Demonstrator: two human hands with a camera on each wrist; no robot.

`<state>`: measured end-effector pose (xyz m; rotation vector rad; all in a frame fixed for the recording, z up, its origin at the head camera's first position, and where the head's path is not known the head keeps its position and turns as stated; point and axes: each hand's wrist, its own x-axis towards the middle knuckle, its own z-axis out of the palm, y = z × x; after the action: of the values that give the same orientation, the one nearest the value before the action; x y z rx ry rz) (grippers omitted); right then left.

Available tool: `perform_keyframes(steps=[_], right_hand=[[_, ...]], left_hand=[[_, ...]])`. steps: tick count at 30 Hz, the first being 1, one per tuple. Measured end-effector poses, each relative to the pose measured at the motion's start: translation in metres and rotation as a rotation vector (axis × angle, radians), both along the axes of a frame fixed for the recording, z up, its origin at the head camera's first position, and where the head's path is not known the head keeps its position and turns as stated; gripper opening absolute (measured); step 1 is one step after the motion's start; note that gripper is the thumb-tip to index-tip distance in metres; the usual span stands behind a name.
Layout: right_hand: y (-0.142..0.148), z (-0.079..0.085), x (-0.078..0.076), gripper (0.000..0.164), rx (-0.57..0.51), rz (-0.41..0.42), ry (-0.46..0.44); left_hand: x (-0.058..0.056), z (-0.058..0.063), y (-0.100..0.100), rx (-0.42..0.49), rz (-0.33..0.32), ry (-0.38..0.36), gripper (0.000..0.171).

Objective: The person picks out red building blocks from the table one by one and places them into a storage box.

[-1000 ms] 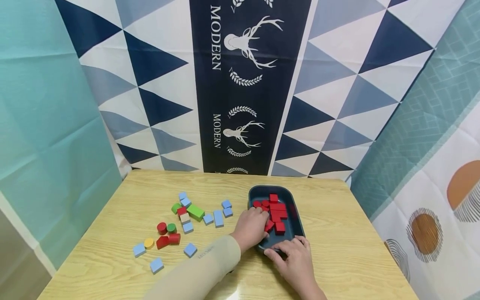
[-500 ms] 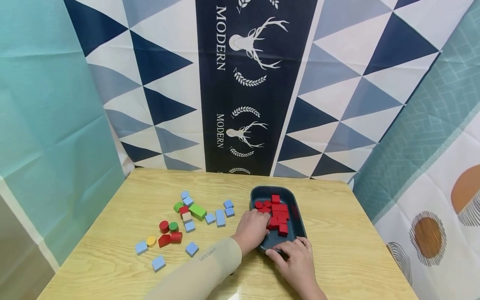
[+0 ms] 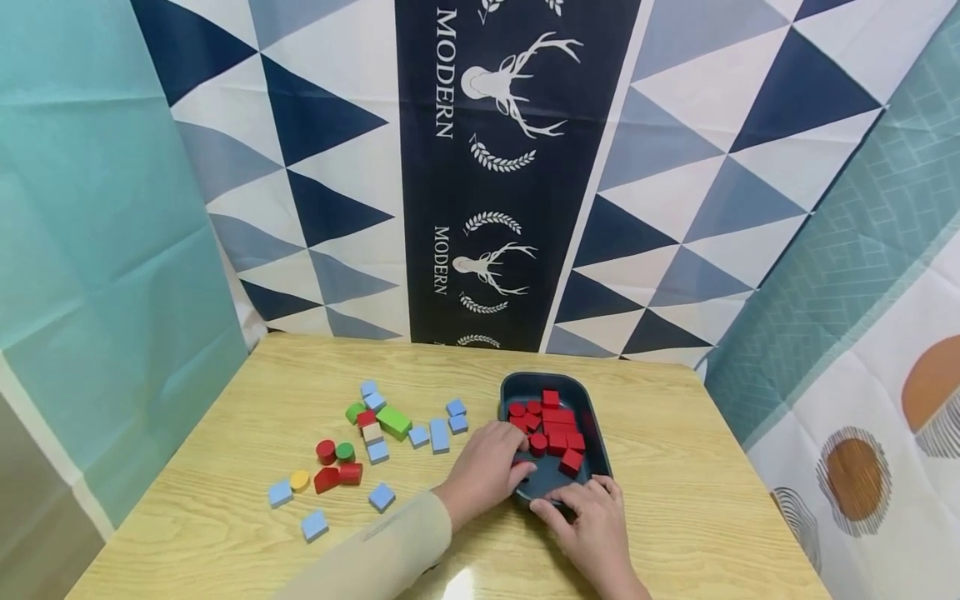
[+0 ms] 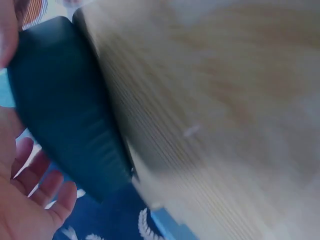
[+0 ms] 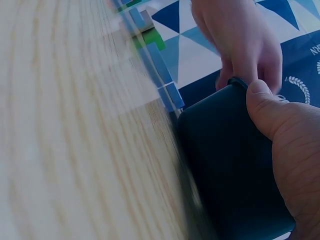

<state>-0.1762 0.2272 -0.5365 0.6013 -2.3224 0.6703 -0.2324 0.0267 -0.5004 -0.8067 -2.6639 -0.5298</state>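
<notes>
A dark blue-green tray (image 3: 593, 425) stands on the table, with several red blocks (image 3: 558, 417) inside. My left hand (image 3: 483, 468) reaches over the tray's left rim, fingers bent loosely into it. Part of a red piece shows between its thumb and fingers; in the left wrist view the fingers (image 4: 47, 187) look spread and relaxed, though what lies under them is hidden. With thumb and fingers, my right hand (image 3: 588, 521) grips the tray's near end. The right wrist view has its thumb (image 5: 265, 97) at the rim.
Left of the tray lie loose blocks: several light blue ones (image 3: 439, 436), a long green block (image 3: 393, 422), a yellow disc (image 3: 300, 481), a green cylinder (image 3: 345, 452), a wood-coloured cube (image 3: 372, 432) and several red pieces (image 3: 350, 474). A patterned cloth (image 3: 330, 208) hangs behind the table.
My left hand has drawn back leftward and nearer within the tray, uncovering a red cylinder. The red blocks have shifted a little, and the nearest one has turned. My right hand keeps its place.
</notes>
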Motion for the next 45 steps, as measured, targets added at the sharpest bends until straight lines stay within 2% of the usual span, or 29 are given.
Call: perform_keyframes(steps=[2, 4, 8, 12, 14, 17, 20, 24, 27, 29, 32, 35, 37, 40, 42, 45], right_hand=[[-0.001, 0.000, 0.000, 0.020, -0.005, 0.004, 0.001], [-0.002, 0.000, -0.001, 0.019, -0.011, 0.004, 0.000], [-0.002, 0.000, -0.001, 0.019, -0.019, 0.002, -0.006], [-0.002, 0.001, -0.001, 0.019, -0.014, 0.002, -0.011], [-0.001, 0.000, -0.001, 0.018, -0.012, 0.002, -0.019], [-0.001, -0.001, -0.001, 0.018, -0.011, -0.005, -0.024], [-0.003, -0.002, 0.000, 0.018, -0.019, 0.000, -0.017], [-0.005, -0.002, 0.000, 0.018, -0.022, 0.018, -0.012], [-0.004, -0.001, 0.000, 0.018, -0.019, 0.020, -0.014], [-0.003, 0.000, -0.001, 0.019, -0.022, 0.016, -0.009], [0.001, 0.001, -0.002, 0.019, -0.026, 0.005, 0.000], [0.003, 0.002, -0.004, 0.020, -0.022, 0.011, 0.002], [0.003, 0.002, -0.005, 0.020, -0.014, 0.015, 0.004], [0.002, 0.001, -0.005, 0.021, -0.005, 0.020, 0.003], [0.001, 0.000, -0.004, 0.020, -0.003, 0.021, 0.000], [0.001, -0.001, -0.002, 0.020, -0.004, 0.017, -0.009]], left_hand=[[0.009, 0.003, -0.021, 0.009, -0.003, -0.003, 0.028], [0.015, 0.005, -0.049, 0.006, 0.025, -0.027, 0.029], [0.023, 0.006, -0.119, -0.021, 0.187, -0.097, 0.031], [0.028, 0.003, -0.188, -0.045, 0.361, -0.115, 0.031], [0.029, 0.003, -0.214, -0.054, 0.406, -0.138, 0.029], [0.029, 0.003, -0.236, -0.070, 0.419, -0.226, 0.031], [0.027, 0.000, -0.246, -0.077, 0.387, -0.304, 0.034], [0.023, 0.002, -0.250, -0.078, 0.392, -0.333, 0.033], [0.017, 0.014, -0.243, -0.104, 0.406, -0.280, 0.026], [0.011, 0.026, -0.226, -0.099, 0.403, -0.234, 0.026], [0.002, 0.046, -0.179, -0.044, 0.334, -0.199, 0.030], [-0.004, 0.058, -0.120, -0.001, 0.182, -0.193, 0.038], [-0.008, 0.058, -0.083, -0.020, 0.078, -0.179, 0.040], [-0.017, 0.052, -0.039, -0.120, -0.043, -0.132, 0.040], [-0.022, 0.044, -0.018, -0.203, -0.076, -0.114, 0.038], [-0.027, 0.032, 0.001, -0.300, -0.065, -0.109, 0.033]])
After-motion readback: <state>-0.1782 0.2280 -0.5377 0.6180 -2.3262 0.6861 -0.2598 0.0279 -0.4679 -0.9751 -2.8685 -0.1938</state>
